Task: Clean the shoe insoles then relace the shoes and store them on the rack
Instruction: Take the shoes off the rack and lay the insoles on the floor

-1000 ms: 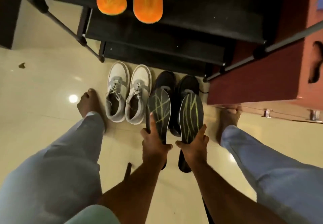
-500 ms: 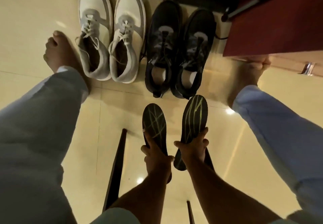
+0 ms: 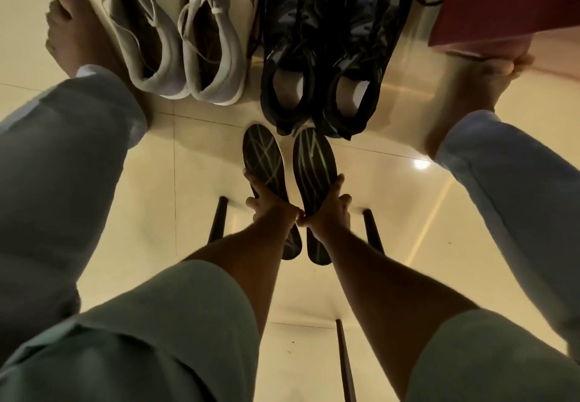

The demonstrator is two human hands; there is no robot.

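Observation:
Two black insoles with green lines stand side by side above the floor. My left hand [image 3: 271, 208] grips the left insole [image 3: 263, 158] near its middle, and my right hand [image 3: 328, 210] grips the right insole [image 3: 314, 163] the same way. Their toe ends point at a pair of black shoes [image 3: 323, 65] on the floor just beyond. Left of those stands a pair of grey and white shoes [image 3: 185, 47] with loose laces. The rack is out of view.
My bare feet [image 3: 73, 34] and trouser legs [image 3: 53, 163] flank the shoes on the glossy cream tile floor. A dark red cabinet [image 3: 508, 3] stands at the top right. Thin black stool legs [image 3: 218, 222] show beneath my arms.
My view has tilted down, so the rack and orange insoles left the frame. Both hands have drawn the black insoles back toward me and closer together.

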